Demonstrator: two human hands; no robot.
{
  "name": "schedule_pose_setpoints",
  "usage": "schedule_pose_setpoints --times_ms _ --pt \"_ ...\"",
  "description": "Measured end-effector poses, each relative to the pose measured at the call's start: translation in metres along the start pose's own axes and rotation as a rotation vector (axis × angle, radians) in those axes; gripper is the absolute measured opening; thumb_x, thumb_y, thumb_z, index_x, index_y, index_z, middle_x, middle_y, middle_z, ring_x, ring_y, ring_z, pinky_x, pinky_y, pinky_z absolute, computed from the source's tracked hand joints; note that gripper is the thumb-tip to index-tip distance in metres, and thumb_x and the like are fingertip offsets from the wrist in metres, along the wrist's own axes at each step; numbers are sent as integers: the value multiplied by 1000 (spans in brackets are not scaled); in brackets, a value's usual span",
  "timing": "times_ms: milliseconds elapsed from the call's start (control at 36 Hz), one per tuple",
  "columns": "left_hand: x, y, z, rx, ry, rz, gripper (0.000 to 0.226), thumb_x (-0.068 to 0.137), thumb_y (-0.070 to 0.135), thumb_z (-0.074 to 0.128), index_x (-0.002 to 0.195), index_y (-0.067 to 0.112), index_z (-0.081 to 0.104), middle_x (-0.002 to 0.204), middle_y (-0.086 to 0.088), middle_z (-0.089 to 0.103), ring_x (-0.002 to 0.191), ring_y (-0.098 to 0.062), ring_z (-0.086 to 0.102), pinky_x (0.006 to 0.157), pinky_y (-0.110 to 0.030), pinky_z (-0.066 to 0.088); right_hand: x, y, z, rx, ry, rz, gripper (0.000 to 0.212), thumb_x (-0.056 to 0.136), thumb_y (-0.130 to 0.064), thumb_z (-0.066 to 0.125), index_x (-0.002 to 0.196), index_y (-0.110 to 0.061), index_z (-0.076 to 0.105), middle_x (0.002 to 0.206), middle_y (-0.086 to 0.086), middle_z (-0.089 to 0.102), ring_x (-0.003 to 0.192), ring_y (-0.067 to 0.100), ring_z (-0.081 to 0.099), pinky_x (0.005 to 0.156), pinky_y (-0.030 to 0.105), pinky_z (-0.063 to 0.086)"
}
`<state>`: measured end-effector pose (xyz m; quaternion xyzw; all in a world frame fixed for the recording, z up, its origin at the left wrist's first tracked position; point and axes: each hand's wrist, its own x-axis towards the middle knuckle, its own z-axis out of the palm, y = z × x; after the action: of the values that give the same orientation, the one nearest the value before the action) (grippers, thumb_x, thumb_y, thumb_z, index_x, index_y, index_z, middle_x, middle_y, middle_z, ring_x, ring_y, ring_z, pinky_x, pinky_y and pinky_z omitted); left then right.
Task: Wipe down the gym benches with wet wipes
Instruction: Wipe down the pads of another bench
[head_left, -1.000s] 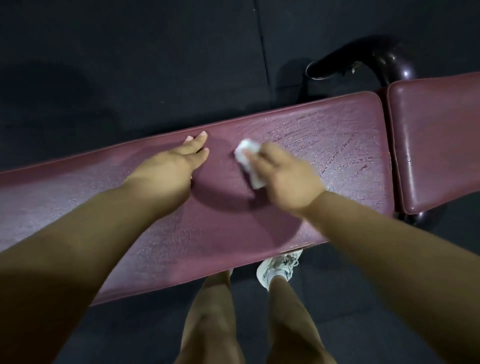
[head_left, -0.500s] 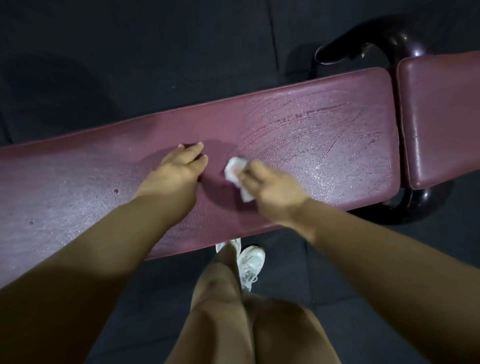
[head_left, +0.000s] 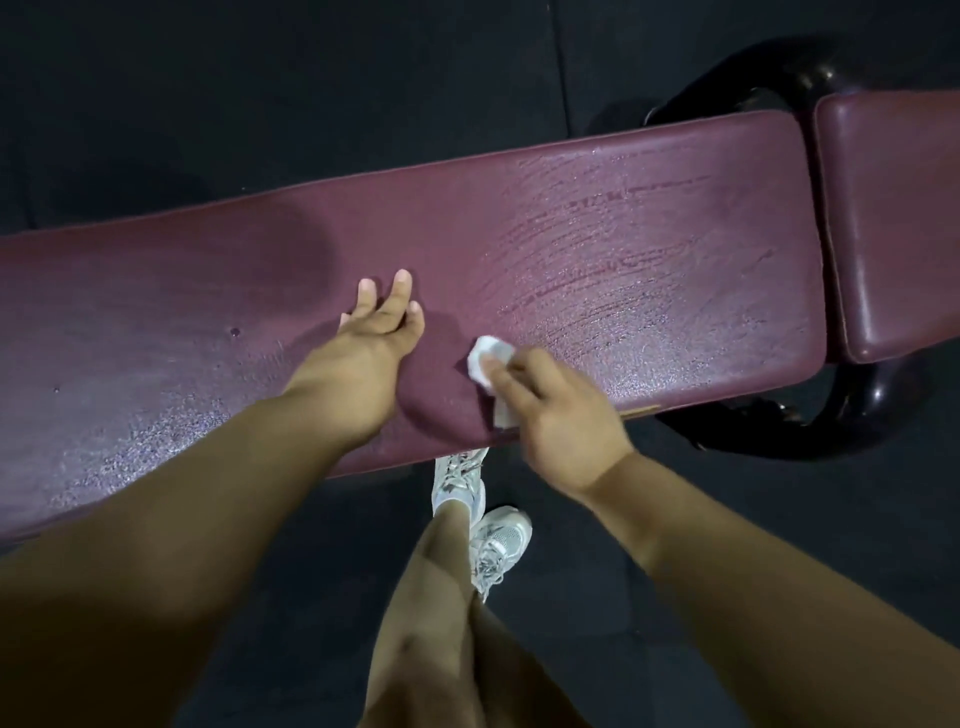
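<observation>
Right hand (head_left: 563, 421) has its fingers curled over a balled-up white wet wipe (head_left: 487, 358), pinning it down on the gym bench's long pad (head_left: 649, 234), close to the near edge and about mid-length. So it's grasping the wipe, not just resting on it.

Progress-wise I'd call this pad roughly half done. Everything to the right of the wipe, out to the pad's end, is covered in shiny wet streaks, so that half looks wiped. The stretch to the left looks duller and speckled, with a couple of small dark spots, so I'd guess that part is what's left. The short pad (head_left: 893, 223) past the gap on the right shows no streaks I can make out, so can't tell if it's been done.

Left hand (head_left: 371, 338) is flat and relaxed, fingers straight and a bit spread, palm down on the pad just beside the wipe without touching it. Holding nothing; it looks like it's just bracing.

Further out: the black frame (head_left: 883, 405) curving under the gap between the pads, white sneakers (head_left: 460, 478) below the near edge, dark floor (head_left: 260, 104) all round.
</observation>
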<state>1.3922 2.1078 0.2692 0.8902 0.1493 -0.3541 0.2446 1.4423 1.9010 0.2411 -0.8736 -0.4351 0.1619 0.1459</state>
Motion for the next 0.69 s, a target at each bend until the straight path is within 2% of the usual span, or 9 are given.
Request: schedule_pose_setpoints --times_ms 83,167,250,306,389,500,556,611,694 --pt "-2 4 -3 19 -2 2 93 76 -22 36 151 23 4 153 11 -26 142 -23 -20 118 -33 11 -5 39 -18 29 152 394 24 95 -38 45 106 -20 58 92 -11 60 79 22 57 69 31 39" --pt "-3 10 -6 52 -19 -18 92 78 -21 37 150 23 1 153 9 -27 142 -23 -21 118 -32 11 -12 61 -32 100 245 798 38 90 -12 46 127 -8 50 122 11 42 86 36 54 81 38 43" --pt "-3 12 -5 56 -32 -40 95 78 -23 35 150 25 -2 152 11 -29 142 -22 -20 116 -31 15 -12 41 -19 99 274 975 47 87 -6 48 133 -6 46 126 15 37 89 39 54 82 39 44" --pt "-4 10 -4 59 -19 -35 97 77 -25 34 150 28 -3 151 14 -30 142 -21 -19 114 -31 18 -11 6 0 93 297 873 49 83 -3 52 132 -4 49 123 18 42 84 40 55 75 40 47" --pt "-5 5 -3 59 3 -11 98 76 -26 33 150 28 -3 151 14 -29 142 -21 -19 114 -31 18 -14 -45 26 106 196 471 57 68 3 60 125 0 57 105 18 52 68 37 56 53 34 46" --pt "-4 0 -1 58 18 36 97 75 -24 34 150 26 -1 152 13 -27 142 -21 -21 117 -30 15 -14 -47 27 76 55 165 59 70 2 60 128 0 55 104 8 42 67 32 56 50 25 33" --pt "-5 0 0 63 30 50 96 77 -23 36 150 25 -2 152 11 -28 142 -22 -21 116 -29 15 -13 -33 17 26 25 77 54 74 -2 52 127 -4 57 99 12 50 65 32 55 49 28 37" --pt "-5 -2 1 54 53 72 95 77 -23 37 150 24 -2 153 11 -27 142 -20 -20 116 -28 14 -10 -20 8 12 56 192 43 88 -9 49 130 -11 55 103 15 53 74 35 56 57 36 44" --pt "-7 -10 -2 -4 102 116 87 81 -20 36 150 24 8 155 14 -17 144 -14 -13 114 -24 18 -5 -13 3 75 226 693 36 91 -10 49 127 -14 51 119 10 41 85 35 54 72 34 41"
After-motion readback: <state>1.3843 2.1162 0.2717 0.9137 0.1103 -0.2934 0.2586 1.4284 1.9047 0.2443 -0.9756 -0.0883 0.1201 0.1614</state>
